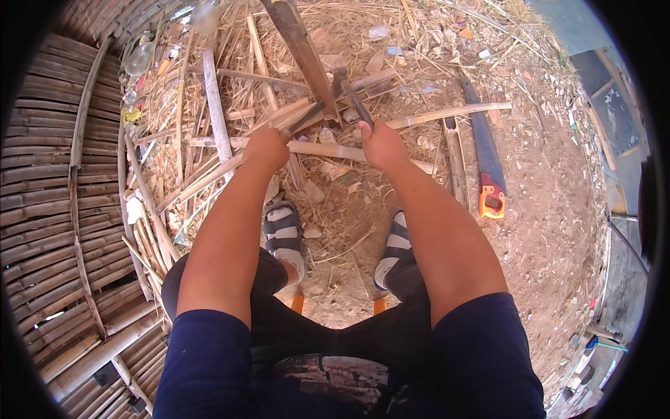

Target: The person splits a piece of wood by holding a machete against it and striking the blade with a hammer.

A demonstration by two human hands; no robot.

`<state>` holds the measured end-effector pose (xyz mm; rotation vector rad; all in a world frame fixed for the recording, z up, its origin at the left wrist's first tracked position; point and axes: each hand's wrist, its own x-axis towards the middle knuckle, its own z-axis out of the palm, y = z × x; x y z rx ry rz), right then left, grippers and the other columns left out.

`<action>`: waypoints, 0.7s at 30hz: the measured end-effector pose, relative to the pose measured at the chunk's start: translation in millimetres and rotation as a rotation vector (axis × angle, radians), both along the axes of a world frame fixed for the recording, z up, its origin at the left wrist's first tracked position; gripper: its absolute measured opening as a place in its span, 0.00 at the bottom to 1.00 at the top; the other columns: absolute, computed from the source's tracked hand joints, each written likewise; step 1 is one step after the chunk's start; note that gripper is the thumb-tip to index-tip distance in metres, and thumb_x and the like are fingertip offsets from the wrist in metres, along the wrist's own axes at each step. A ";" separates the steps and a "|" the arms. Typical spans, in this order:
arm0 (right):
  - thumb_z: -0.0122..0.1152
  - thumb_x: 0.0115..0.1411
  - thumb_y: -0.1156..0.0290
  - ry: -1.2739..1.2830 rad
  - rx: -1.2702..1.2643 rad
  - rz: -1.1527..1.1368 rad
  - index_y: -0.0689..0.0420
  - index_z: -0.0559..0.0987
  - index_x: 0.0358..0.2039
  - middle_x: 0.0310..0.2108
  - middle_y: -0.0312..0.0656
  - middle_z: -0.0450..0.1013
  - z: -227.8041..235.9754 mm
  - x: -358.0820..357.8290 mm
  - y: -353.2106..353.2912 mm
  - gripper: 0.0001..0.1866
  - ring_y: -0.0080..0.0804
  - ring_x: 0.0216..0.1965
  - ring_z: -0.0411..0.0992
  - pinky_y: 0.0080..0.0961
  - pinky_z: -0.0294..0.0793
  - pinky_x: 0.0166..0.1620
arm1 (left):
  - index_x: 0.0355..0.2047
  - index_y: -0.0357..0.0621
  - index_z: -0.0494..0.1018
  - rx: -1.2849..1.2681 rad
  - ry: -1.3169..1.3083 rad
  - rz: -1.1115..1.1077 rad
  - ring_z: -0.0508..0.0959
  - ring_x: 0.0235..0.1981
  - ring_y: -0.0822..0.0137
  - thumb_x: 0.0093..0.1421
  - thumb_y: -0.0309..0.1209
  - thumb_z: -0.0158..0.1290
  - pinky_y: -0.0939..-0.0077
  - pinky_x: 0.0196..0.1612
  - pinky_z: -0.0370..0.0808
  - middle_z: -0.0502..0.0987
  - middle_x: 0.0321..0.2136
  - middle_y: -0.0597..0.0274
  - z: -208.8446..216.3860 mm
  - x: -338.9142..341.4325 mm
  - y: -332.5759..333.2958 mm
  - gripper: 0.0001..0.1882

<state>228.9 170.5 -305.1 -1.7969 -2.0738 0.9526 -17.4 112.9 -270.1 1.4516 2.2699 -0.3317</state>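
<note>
My left hand (266,148) is closed round the handle of a chisel-like tool with a dark, flat blade (307,117). Its tip is by the lower end of a brown wooden post (301,50); whether it touches, I cannot tell. In my right hand (384,145) is a hammer (357,105), gripped by its dark handle, with the head up beside the post's right side. A pale split bamboo strip (324,149) lies on the ground just under and between both hands.
A handsaw (481,143) with an orange and red handle lies at the right. Bamboo strips, straw and stones cover the ground ahead. A bamboo slat wall (42,167) runs along the left. My sandalled feet (283,234) stand below my hands.
</note>
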 end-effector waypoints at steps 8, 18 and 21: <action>0.46 0.72 0.49 0.328 0.297 -0.165 0.64 0.76 0.43 0.27 0.59 0.77 76.5 -8.1 35.7 0.27 0.62 0.34 0.78 0.53 0.75 0.38 | 0.47 0.41 0.80 0.038 -0.026 0.012 0.81 0.51 0.50 0.62 0.35 0.55 0.58 0.54 0.78 0.81 0.48 0.49 -2.9 -0.4 -2.4 0.16; 0.44 0.73 0.50 -0.092 -0.012 0.018 0.64 0.76 0.44 0.32 0.59 0.79 -15.4 -7.1 -11.6 0.26 0.62 0.40 0.78 0.54 0.76 0.47 | 0.44 0.36 0.78 0.082 -0.003 -0.057 0.81 0.47 0.46 0.60 0.43 0.62 0.55 0.51 0.78 0.82 0.42 0.43 -15.9 -4.0 -6.1 0.22; 0.45 0.73 0.50 -0.049 0.010 0.010 0.64 0.77 0.45 0.31 0.58 0.79 -2.6 2.6 18.1 0.27 0.62 0.38 0.78 0.54 0.75 0.45 | 0.47 0.43 0.80 0.002 -0.002 -0.035 0.81 0.52 0.51 0.61 0.32 0.55 0.59 0.54 0.78 0.81 0.48 0.49 -7.1 3.9 -0.1 0.15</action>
